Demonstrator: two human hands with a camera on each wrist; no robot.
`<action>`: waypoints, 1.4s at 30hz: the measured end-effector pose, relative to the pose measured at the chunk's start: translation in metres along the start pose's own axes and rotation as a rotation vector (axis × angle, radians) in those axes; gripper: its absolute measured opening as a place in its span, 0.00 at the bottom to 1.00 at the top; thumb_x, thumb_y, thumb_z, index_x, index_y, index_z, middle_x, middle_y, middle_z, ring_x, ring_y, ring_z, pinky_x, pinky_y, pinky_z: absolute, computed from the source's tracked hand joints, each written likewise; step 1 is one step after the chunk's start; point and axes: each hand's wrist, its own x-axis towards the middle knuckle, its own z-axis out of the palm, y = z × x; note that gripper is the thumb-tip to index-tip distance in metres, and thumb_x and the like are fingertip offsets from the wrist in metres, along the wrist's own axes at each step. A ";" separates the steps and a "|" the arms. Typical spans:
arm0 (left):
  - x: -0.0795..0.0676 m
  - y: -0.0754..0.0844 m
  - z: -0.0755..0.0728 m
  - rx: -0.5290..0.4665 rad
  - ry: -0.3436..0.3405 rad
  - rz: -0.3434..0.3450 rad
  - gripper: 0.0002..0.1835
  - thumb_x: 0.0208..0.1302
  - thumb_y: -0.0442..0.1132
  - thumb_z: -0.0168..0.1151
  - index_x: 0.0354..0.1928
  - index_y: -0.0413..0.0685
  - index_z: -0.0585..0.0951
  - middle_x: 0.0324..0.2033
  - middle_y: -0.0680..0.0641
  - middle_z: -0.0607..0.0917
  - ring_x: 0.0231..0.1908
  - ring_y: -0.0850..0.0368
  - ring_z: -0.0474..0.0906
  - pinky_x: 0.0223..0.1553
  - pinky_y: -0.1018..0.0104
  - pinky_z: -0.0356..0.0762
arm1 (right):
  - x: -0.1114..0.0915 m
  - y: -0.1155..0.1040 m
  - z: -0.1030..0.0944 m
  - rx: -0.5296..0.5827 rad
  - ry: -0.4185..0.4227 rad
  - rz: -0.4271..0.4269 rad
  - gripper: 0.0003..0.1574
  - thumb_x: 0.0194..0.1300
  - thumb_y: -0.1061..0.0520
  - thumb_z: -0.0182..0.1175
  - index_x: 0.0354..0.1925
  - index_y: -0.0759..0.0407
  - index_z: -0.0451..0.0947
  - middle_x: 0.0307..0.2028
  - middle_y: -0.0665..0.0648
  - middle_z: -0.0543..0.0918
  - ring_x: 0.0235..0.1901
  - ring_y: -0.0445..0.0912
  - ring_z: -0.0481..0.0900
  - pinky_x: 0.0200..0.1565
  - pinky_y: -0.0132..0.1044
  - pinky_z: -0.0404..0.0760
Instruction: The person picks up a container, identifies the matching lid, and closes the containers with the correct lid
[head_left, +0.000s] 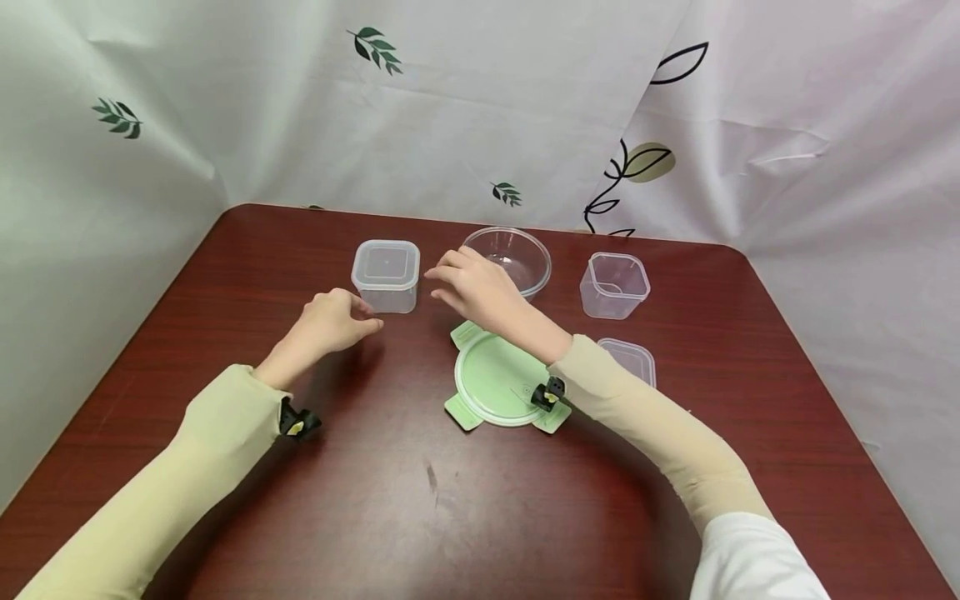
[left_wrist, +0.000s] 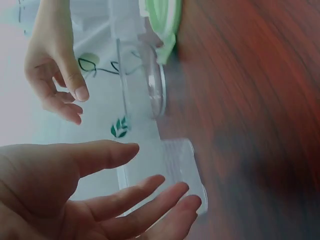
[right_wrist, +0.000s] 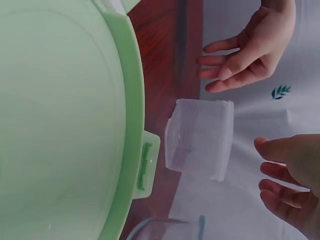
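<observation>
Just left of the head view's centre, a lidded square container (head_left: 386,277) stands upright between two bare hands, its translucent lid on top. At its lower left, the left hand (head_left: 327,322) holds nothing; its fingers are gently bent and spread, with the thumb well apart from them, as the left wrist view shows. To the container's right, the right hand (head_left: 480,289) is likewise relaxed and apart from it, fingers slightly curved, thumb separate, nothing in its grasp. Behind the right hand, toward the upper centre, sits a clear round bowl (head_left: 534,260), partly hidden. Below that hand lies a round green lid (head_left: 491,379), partly covered by the forearm. Farther right, an uncovered square container (head_left: 611,296) stands above a clear lid (head_left: 633,360).
</observation>
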 end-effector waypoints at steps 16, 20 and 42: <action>0.005 0.030 0.028 -0.195 -0.065 0.207 0.24 0.55 0.38 0.68 0.54 0.36 0.79 0.41 0.38 0.87 0.44 0.46 0.84 0.46 0.56 0.79 | -0.047 0.015 -0.012 0.064 0.055 0.091 0.11 0.58 0.53 0.68 0.41 0.53 0.85 0.34 0.50 0.83 0.36 0.45 0.79 0.36 0.39 0.79; 0.010 0.036 0.033 -0.254 -0.084 0.211 0.28 0.52 0.36 0.70 0.57 0.36 0.77 0.47 0.34 0.85 0.45 0.44 0.85 0.46 0.56 0.81 | -0.057 0.020 -0.014 0.077 0.028 0.139 0.12 0.57 0.52 0.69 0.41 0.52 0.86 0.36 0.50 0.83 0.38 0.45 0.80 0.35 0.41 0.81; 0.030 0.058 0.059 -0.346 -0.138 0.109 0.31 0.51 0.35 0.71 0.60 0.38 0.75 0.53 0.35 0.81 0.48 0.45 0.83 0.49 0.58 0.79 | -0.114 0.055 -0.015 0.128 0.017 0.268 0.13 0.55 0.56 0.71 0.40 0.56 0.85 0.33 0.54 0.83 0.31 0.48 0.79 0.29 0.36 0.75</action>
